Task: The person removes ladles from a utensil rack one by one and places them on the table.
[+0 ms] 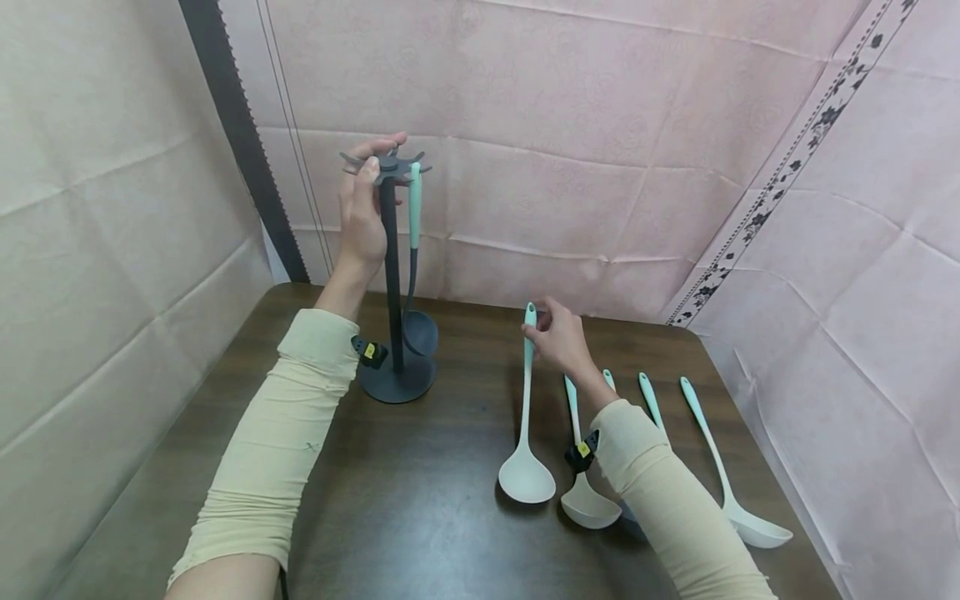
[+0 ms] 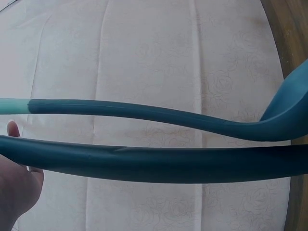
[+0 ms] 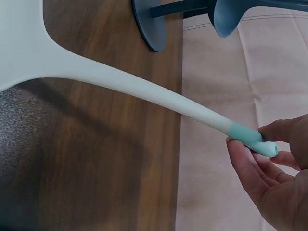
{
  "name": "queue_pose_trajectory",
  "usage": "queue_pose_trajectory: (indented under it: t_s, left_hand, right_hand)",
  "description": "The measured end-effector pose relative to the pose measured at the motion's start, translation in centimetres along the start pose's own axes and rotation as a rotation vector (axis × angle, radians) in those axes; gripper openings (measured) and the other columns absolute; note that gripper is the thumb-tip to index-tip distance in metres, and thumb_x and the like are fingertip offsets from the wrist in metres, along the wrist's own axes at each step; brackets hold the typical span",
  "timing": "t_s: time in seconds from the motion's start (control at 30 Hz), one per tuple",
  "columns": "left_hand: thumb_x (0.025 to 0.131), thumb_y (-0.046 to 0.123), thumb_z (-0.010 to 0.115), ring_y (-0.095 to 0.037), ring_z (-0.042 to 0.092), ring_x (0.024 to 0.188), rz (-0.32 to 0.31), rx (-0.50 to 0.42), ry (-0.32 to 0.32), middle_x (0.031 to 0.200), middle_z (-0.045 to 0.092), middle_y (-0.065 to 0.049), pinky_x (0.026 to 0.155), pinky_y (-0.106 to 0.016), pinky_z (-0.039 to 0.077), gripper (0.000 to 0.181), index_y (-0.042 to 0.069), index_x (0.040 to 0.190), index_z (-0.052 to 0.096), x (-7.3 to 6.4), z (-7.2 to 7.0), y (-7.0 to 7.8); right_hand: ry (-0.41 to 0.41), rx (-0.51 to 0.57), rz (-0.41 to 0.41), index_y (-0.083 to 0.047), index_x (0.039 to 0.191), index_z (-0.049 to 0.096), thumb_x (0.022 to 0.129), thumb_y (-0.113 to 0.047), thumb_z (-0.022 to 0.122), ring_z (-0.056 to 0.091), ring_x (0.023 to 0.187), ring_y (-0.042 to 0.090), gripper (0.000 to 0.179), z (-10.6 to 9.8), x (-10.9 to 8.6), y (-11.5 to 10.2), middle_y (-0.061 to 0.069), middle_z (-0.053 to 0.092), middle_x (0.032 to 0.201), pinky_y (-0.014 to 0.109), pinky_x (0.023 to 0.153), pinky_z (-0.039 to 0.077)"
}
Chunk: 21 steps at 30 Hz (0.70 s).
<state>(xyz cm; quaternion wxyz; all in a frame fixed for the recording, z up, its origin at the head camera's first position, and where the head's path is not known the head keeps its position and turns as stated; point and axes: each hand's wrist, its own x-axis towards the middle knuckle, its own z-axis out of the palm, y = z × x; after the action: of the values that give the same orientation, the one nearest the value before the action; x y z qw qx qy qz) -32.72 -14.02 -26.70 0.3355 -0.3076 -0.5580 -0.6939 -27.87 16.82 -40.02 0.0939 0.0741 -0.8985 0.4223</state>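
My left hand [image 1: 362, 221] grips the dark blue-grey utensil stand [image 1: 392, 275] near its top, thumb in front by the hooked crown. From one hook hangs a dark ladle [image 1: 422, 332] with a mint handle, its bowl low beside the post. In the left wrist view, the ladle's neck [image 2: 144, 111] runs alongside the post [image 2: 159, 162]. My right hand [image 1: 561, 337] pinches a white ladle [image 1: 527, 477] by the end of its mint handle. That ladle slants, handle end up, with its bowl close over the table and a shadow below. In the right wrist view thumb and fingers hold its handle [image 3: 243, 134].
Right of the held ladle, a second pale ladle [image 1: 590, 504] and several more mint-handled utensils lie on the brown table [image 1: 420, 500], partly behind my right forearm. The rightmost one [image 1: 759, 529] lies near the table's right edge. Pale cloth walls [image 1: 540, 167] enclose the table.
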Motion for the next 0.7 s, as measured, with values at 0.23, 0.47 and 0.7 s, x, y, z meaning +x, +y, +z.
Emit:
queue_pose_trajectory:
  t_s: [0.23, 0.47, 0.7]
  left_hand:
    - [0.107, 0.027, 0.031, -0.029, 0.063, 0.112, 0.013, 0.001, -0.002, 0.147, 0.063, -0.005, 0.088, -0.036, 0.047, 0.047, 0.005, 0.136, 0.06, 0.0, 0.0, 0.0]
    - [0.107, 0.027, 0.031, -0.029, 0.064, 0.103, 0.027, 0.011, -0.005, 0.145, 0.064, -0.005, 0.086, -0.037, 0.047, 0.045, 0.008, 0.135, 0.061, 0.0, -0.1, 0.0]
    - [0.106, 0.027, 0.031, -0.03, 0.064, 0.102, 0.03, 0.003, -0.005, 0.144, 0.064, -0.006, 0.085, -0.037, 0.047, 0.045, 0.008, 0.134, 0.062, 0.0, 0.0, -0.1]
  right_hand:
    - [-0.038, 0.001, 0.058, -0.007, 0.147, 0.056, 0.102, -0.011, 0.071, 0.073, 0.072, 0.047, 0.048, 0.3, -0.3, 0.5, 0.016, 0.065, 0.093, 0.054, 0.064, 0.063]
    - [-0.056, 0.01, 0.065, -0.005, 0.148, 0.056, 0.102, -0.009, 0.07, 0.072, 0.066, 0.037, 0.049, 0.5, -0.4, 1.3, 0.019, 0.065, 0.096, 0.042, 0.057, 0.062]
    - [-0.09, 0.023, 0.098, -0.006, 0.151, 0.053, 0.103, -0.012, 0.069, 0.074, 0.076, 0.049, 0.051, 0.7, -0.4, 2.0, 0.02, 0.066, 0.099, 0.056, 0.068, 0.062]
